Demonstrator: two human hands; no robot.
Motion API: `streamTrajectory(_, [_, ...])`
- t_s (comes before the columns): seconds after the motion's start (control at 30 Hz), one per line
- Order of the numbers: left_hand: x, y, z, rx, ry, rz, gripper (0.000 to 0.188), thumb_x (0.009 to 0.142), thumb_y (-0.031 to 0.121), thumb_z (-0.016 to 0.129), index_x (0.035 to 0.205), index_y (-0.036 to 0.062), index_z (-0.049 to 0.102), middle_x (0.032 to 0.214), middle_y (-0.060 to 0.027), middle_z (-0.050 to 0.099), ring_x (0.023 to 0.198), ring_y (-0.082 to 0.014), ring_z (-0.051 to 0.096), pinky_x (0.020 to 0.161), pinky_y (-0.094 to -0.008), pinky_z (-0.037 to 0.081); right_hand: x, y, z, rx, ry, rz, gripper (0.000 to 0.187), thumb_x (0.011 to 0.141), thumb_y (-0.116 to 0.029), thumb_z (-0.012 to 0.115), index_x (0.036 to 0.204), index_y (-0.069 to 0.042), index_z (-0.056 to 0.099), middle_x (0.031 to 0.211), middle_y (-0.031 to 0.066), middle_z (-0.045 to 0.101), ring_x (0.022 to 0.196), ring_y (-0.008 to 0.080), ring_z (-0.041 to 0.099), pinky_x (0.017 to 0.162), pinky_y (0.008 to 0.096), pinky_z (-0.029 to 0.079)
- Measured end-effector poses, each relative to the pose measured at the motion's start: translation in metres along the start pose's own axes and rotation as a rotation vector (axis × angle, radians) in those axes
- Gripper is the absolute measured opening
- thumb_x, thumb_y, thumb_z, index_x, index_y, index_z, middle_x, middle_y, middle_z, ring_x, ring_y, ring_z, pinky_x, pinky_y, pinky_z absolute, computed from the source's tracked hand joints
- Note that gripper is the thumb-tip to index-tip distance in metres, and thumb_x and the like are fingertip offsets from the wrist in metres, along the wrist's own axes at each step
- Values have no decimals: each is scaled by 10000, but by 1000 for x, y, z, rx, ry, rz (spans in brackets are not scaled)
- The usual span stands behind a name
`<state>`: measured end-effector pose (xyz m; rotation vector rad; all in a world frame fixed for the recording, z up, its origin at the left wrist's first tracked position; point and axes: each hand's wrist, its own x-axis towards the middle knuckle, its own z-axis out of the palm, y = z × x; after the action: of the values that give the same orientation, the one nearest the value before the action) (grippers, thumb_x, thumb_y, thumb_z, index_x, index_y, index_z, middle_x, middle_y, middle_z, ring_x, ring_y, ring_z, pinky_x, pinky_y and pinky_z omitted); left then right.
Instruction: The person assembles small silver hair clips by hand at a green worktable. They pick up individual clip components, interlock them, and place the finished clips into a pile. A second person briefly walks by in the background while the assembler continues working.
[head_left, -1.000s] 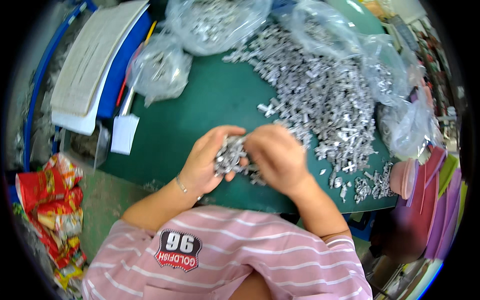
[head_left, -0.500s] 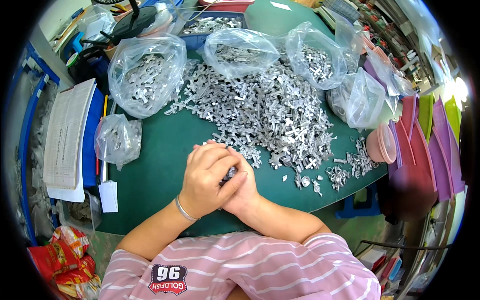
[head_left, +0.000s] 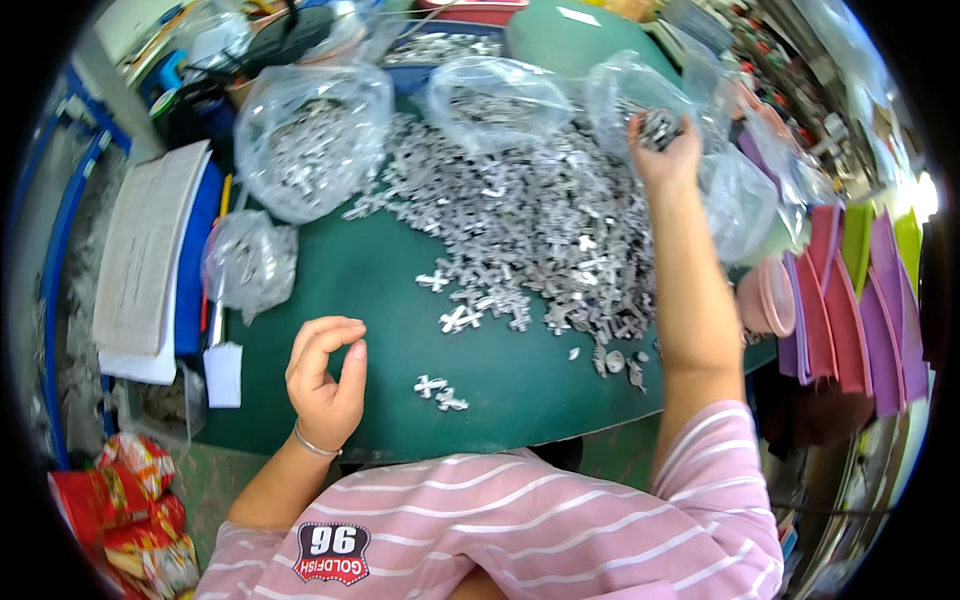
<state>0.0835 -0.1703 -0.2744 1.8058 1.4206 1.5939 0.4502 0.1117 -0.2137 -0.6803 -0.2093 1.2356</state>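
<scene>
My right hand (head_left: 668,168) is stretched far forward to the mouth of a clear plastic bag (head_left: 628,82) at the back right. A handful of small silver metal crosses (head_left: 658,130) lies cupped in its fingers. A wide pile of the same kind of cross-shaped pieces (head_left: 540,200) spreads over the green table, left of my right forearm. Near the front edge my left hand (head_left: 328,385) hovers with curved fingers, thumb apart, and nothing visible in it. To its right, a few loose crosses (head_left: 440,392) lie on the tabletop.
More clear bags of metal pieces stand behind the pile, one at the back left (head_left: 315,145) and one in the middle (head_left: 498,105). A small tied bag (head_left: 250,262) sits beside papers (head_left: 150,255). A pink cup (head_left: 766,298) and colourful trays (head_left: 835,300) are at right.
My hands were clasped together over the near table. They have parted: the right reached forward to the bag with crosses, the left moved left. A few crosses now lie between them.
</scene>
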Motion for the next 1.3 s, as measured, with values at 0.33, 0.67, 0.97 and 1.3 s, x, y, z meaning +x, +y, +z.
streamTrajectory(0.33, [-83, -9, -84, 398, 84, -72, 133, 767, -53, 619, 885, 4, 637, 786, -108, 608, 593, -186, 569, 515, -275, 457, -79, 67, 44, -1147, -508, -874, 321, 917, -171, 529, 1176, 17, 553, 1208, 137, 560, 1122, 237, 507, 966, 311, 364])
streamTrajectory(0.67, [-110, -36, -91, 663, 245, 154, 148, 691, 49, 641, 835, 81, 631, 683, -51, 538, 603, -227, 572, 523, -339, 476, -270, 152, -30, -1206, -2306, -919, 250, 690, -147, 670, 924, -71, 623, 1058, 112, 613, 1017, 296, 572, 956, 497, 349])
streamTrajectory(0.97, [-109, -38, -81, 692, 209, 240, 135, 666, 94, 626, 783, 79, 559, 667, -58, 457, 612, -255, 520, 536, -364, 427, -210, 144, 0, -1429, -2092, -1064, 168, 757, -96, 608, 918, -47, 605, 1018, 138, 621, 891, 349, 565, 789, 460, 435])
streamTrajectory(1.3, [-113, -39, -79, 740, 213, 166, 141, 670, 99, 613, 796, 76, 556, 674, -65, 464, 636, -277, 522, 550, -386, 421, -332, 161, 100, -497, -2216, -646, 73, 741, -54, 593, 793, -4, 586, 804, 159, 580, 730, 313, 554, 705, 398, 459])
